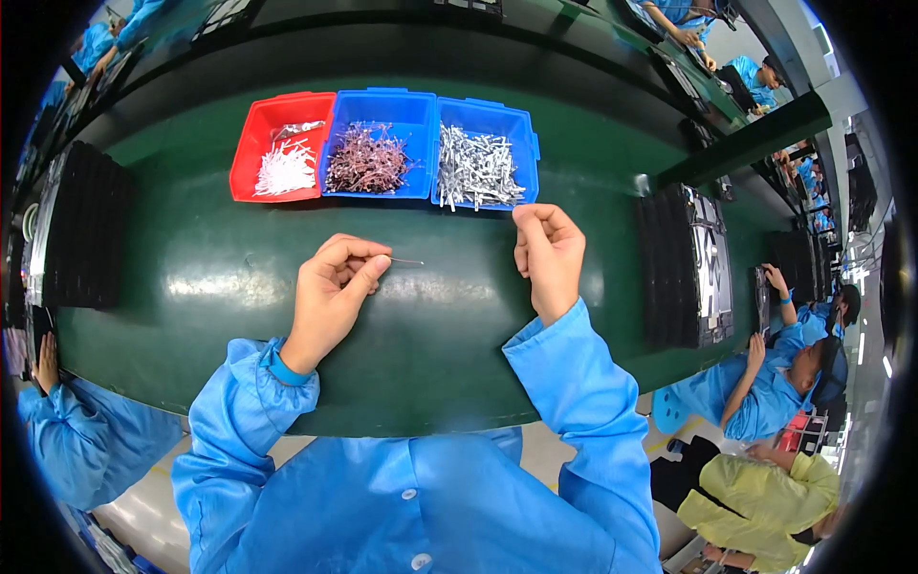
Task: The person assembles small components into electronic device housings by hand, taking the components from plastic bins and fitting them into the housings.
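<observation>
Green table (pixel 421 368) ran under the right hand (pixel 552 253), coworker (pixel 779 373) well off to its right. Its fingertips were bunched, couldn't tell if on anything. Left hand (pixel 330 292) pinched a thin wire (pixel 408 260). Blue bin (pixel 486 116) stood in the way just ahead of the right hand.

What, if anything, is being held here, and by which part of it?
A thin reddish wire is pinched toward its left end in the left grip; its right end sticks out. Whether the right grip holds anything cannot be told.
</observation>
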The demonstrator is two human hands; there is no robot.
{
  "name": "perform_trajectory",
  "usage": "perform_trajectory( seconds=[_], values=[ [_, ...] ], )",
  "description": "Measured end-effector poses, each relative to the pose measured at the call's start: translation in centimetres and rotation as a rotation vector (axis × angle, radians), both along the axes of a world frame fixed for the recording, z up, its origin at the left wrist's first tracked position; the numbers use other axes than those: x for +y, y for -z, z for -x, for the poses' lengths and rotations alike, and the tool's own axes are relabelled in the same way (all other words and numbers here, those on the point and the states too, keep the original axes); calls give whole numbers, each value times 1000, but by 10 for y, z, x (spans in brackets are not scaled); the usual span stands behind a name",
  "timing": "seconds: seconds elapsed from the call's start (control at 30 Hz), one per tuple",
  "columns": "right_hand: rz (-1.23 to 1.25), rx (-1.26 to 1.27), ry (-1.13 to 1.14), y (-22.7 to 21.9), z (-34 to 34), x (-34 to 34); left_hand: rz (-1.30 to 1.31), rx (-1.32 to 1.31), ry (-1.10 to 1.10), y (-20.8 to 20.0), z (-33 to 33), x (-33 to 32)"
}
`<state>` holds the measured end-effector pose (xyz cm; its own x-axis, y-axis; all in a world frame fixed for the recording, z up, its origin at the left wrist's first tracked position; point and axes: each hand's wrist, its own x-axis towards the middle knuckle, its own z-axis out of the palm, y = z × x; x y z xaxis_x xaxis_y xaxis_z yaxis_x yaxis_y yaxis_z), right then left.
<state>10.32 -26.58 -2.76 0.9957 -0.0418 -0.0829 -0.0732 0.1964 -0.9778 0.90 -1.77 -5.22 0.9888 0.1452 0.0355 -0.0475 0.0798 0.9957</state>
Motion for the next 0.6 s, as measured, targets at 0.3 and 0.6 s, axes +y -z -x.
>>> perform_trajectory(
  seconds=[0.3, 0.6],
  values=[
    [281, -98, -90, 25, 4, 0, -24, 19, 13, -4, -3, -3],
    [89, -151, -147, 36, 1, 8, -66, 1, 18, 5, -1, 4]
  ],
)
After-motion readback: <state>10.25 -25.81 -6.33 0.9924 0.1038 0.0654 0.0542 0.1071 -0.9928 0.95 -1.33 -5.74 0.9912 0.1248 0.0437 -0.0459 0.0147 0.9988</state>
